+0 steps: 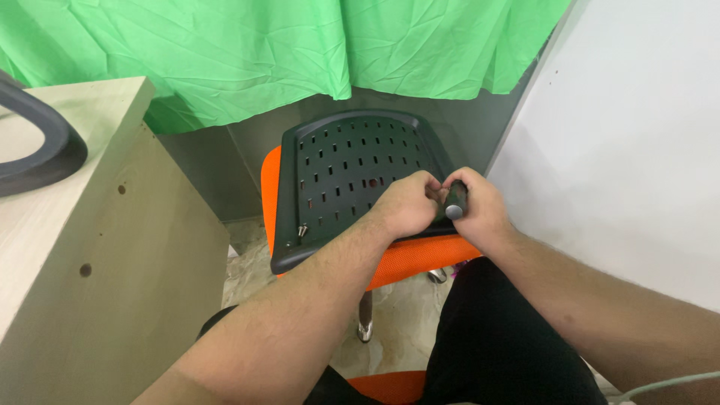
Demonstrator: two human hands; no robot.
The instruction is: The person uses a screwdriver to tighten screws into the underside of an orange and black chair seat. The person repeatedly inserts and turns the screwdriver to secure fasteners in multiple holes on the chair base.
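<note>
Tool handle: dark, cylindrical, with a grey rounded end facing the camera; only the end and a short length show, and its tip is hidden, so the kind of tool cannot be told. The right hand is wrapped tight around it. The left hand is curled closed just beside, fingertips meeting the right hand at the handle; what it pinches, if anything, is hidden.

Both hands rest at the near right corner of a black perforated plastic panel, slotted and rimmed, lying on the orange mesh seat of a chair. A small metal screw stands at the panel's near left corner.

Surroundings: a pale wooden desk at left carries a dark curved armrest-like part, cut off by the frame edge. A creased green cloth hangs behind; a white wall is at right.
</note>
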